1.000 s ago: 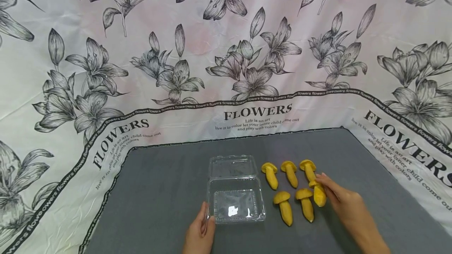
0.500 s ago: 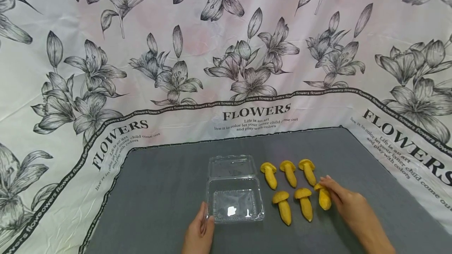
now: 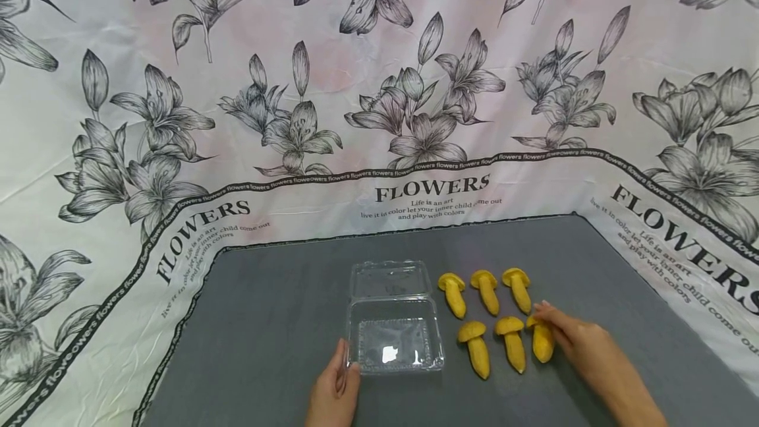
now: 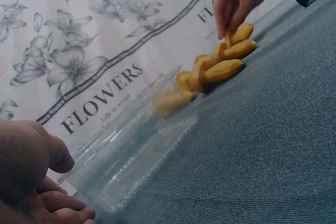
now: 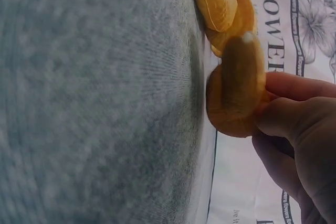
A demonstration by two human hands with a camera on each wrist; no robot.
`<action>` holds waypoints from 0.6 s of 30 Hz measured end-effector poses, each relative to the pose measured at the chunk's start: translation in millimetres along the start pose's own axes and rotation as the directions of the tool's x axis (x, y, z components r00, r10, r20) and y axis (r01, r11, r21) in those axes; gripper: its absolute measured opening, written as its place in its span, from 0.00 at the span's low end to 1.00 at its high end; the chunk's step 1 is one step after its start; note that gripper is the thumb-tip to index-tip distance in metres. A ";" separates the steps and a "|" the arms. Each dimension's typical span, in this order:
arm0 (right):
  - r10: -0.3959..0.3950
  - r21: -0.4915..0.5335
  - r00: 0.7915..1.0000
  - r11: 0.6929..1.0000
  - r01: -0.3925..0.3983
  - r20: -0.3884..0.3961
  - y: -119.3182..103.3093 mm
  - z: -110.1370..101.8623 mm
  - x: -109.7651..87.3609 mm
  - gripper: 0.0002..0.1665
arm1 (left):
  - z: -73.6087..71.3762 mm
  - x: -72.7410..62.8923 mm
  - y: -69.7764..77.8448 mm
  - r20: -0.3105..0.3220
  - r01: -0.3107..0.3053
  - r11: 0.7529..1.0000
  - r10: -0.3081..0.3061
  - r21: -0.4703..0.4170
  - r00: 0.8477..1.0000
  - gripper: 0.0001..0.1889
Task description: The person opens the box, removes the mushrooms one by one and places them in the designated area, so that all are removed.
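Observation:
My right hand [image 3: 578, 338] pinches the cap of a yellow mushroom [image 3: 542, 342] with thumb and fingers, at the right end of the front row; its stem points toward me. In the right wrist view the held mushroom [image 5: 242, 80] sits low over the cloth. Two more mushrooms, a front-left one [image 3: 477, 351] and a front-middle one [image 3: 512, 348], lie beside it. My left hand [image 3: 333, 391] holds the near left side of a clear plastic clamshell box [image 3: 439, 341], thumb and fingers at its edge. The box's lid [image 3: 391, 279] is folded back, and nothing lies inside.
Behind the front row lie three more yellow mushrooms: a left one [image 3: 454, 298], a middle one [image 3: 487, 294] and a right one [image 3: 518, 292]. A grey cloth [image 3: 267, 335] covers the table. White flower-printed fabric [image 3: 296, 209] hangs around its back and sides.
The right hand has brought its mushroom slightly nearer and to the right, away from the back-right mushroom and level with the front row. The left hand and the box have stayed in place.

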State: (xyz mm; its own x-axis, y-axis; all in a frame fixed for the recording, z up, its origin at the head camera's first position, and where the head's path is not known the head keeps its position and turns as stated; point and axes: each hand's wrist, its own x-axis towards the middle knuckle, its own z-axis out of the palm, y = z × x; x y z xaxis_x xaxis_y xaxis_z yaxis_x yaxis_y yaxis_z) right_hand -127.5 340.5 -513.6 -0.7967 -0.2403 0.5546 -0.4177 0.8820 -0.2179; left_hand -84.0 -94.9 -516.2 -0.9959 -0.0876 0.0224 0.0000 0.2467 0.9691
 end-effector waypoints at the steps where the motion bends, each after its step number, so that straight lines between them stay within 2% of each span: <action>1: -0.009 0.002 1.000 1.000 0.009 0.001 0.5 0.7 0.2 0.26 | 0.0 -0.1 -0.3 0.000 0.001 1.000 -0.001 0.001 1.000 0.32; 10: -0.115 0.037 0.992 0.992 0.117 -0.051 9.9 1.2 -2.6 0.32 | 1.6 -1.7 -4.1 -0.005 -0.017 1.000 0.017 -0.005 1.000 0.32; 18: -0.117 0.033 0.993 0.992 0.118 -0.024 1.6 -9.9 -1.9 0.34 | 1.7 -2.3 -2.6 -0.018 -0.032 0.999 0.031 -0.032 0.999 0.32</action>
State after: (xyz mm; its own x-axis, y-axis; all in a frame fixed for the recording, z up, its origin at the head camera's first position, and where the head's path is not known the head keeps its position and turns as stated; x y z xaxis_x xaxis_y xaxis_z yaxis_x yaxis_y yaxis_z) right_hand -122.3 346.4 -507.1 -0.7313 -0.3322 0.5957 -0.5233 0.8334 -0.1776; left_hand -81.8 -93.7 -519.1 -0.9936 -0.0971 0.0571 0.0346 0.2186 0.9752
